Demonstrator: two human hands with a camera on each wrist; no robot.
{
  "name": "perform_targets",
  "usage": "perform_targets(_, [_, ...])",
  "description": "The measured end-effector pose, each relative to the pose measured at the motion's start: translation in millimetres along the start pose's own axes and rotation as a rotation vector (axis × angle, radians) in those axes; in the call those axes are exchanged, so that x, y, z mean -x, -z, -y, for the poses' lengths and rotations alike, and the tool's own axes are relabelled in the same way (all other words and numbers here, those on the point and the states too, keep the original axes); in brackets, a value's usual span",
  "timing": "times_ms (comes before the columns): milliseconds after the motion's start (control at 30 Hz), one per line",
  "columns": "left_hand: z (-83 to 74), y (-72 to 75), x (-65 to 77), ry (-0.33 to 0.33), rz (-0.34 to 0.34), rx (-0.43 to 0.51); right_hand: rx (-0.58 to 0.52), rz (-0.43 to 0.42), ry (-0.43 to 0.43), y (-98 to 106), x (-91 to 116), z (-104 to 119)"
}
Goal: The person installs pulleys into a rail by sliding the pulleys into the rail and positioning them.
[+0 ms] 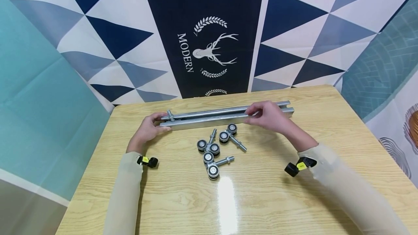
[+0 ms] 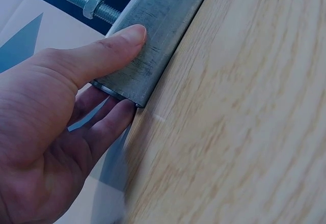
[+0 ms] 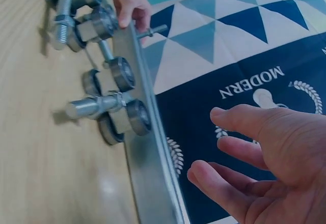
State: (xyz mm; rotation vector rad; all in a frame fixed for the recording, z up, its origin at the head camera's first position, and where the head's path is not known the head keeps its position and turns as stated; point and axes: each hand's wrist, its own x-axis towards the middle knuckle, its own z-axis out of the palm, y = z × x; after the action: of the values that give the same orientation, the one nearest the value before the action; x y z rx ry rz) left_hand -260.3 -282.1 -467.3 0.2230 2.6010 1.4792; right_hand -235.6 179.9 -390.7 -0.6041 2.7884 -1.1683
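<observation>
A steel channel rail [image 1: 209, 120] lies across the back of the table, its slot facing up. At its left end my left hand [image 1: 148, 129] grips it; in the left wrist view the thumb presses the near wall [image 2: 158, 40] and fingers curl at the end. A roller trolley sits inside the rail there, its threaded bolt [image 1: 170, 115] with a nut [image 2: 93, 6] sticking up. Over the rail's right part hovers my right hand [image 1: 268, 116], fingers apart and loosely bent, with nothing between them in the right wrist view. Its nearest loose trolley [image 1: 232, 137] lies before the rail.
Two more roller trolleys lie close together in front of the rail, one with its bolt [image 1: 212, 136] pointing back, the other with its bolt [image 1: 225, 161] pointing right. Behind the wooden table [image 1: 176, 198] hangs a patterned cloth [image 1: 209, 53].
</observation>
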Motion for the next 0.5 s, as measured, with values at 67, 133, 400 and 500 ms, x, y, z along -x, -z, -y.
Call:
perform_targets(67, [0.0,0.0,0.0,0.003,-0.002,0.006,0.000,0.017,0.007,-5,2,0])
perform_targets(133, [0.2,0.2,-0.1,0.001,-0.001,0.002,-0.002,0.033,0.006,-9,5,-1])
perform_targets(400, [-0.2,0.0,0.3,0.005,-0.002,-0.015,-0.038,0.090,0.017,-27,13,-3])
perform_targets(500, [-1.2,0.1,0.4,0.007,-0.003,-0.020,-0.048,0.107,0.021,-34,15,-3])
